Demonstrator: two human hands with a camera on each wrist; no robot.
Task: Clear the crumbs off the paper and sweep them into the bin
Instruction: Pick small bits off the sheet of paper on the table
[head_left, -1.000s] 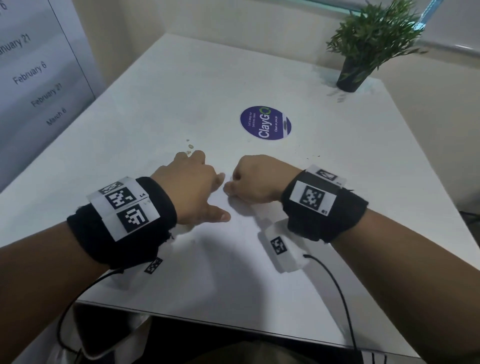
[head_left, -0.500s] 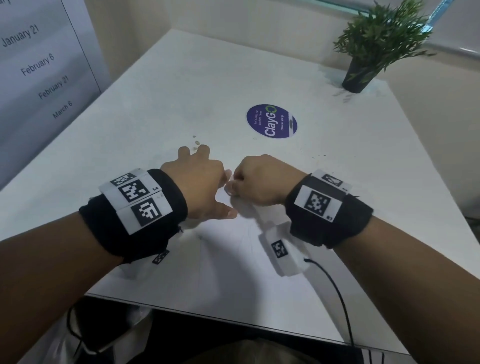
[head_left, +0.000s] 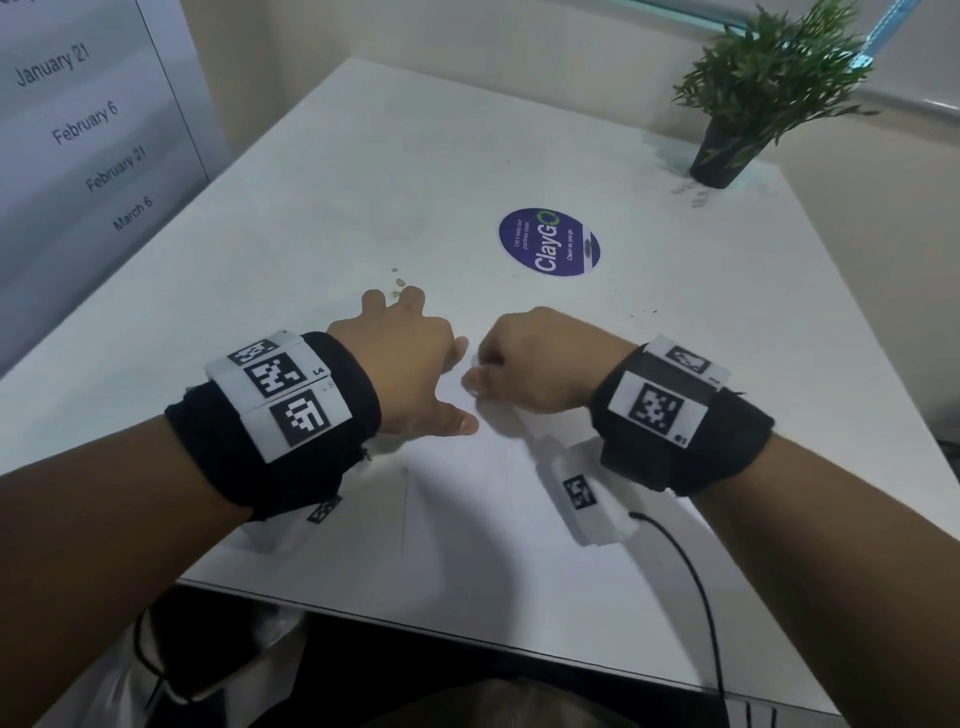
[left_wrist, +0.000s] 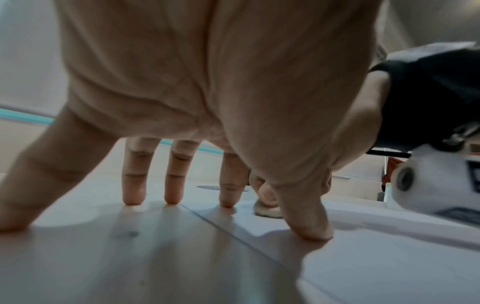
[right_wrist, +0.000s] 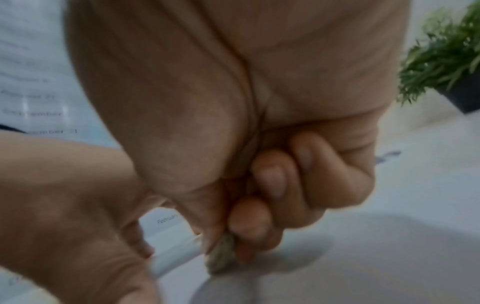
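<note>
A white sheet of paper (head_left: 467, 509) lies on the white table (head_left: 311, 182) near its front edge; its edge shows in the left wrist view (left_wrist: 363, 267). My left hand (head_left: 410, 358) is spread, its straight fingers (left_wrist: 171, 185) pressing tips down on the table and the sheet's edge. Just to its right, my right hand (head_left: 524, 364) is curled, thumb and forefinger pinching a greyish-beige crumb (right_wrist: 221, 257) that touches the paper; the same crumb (left_wrist: 267, 209) appears in the left wrist view. Loose crumbs (head_left: 400, 280) lie on the table just beyond the left fingertips.
A round purple ClayGo sticker (head_left: 549, 243) sits mid-table, with tiny dark specks (head_left: 644, 312) to its right. A potted plant (head_left: 727, 150) stands at the far right corner. A white plastic bag (head_left: 124, 680) hangs below the table's front left edge. A dated board (head_left: 78, 130) stands left.
My left hand's fingers have stretched a little forward toward the loose crumbs. The right hand keeps its pinch in the same spot.
</note>
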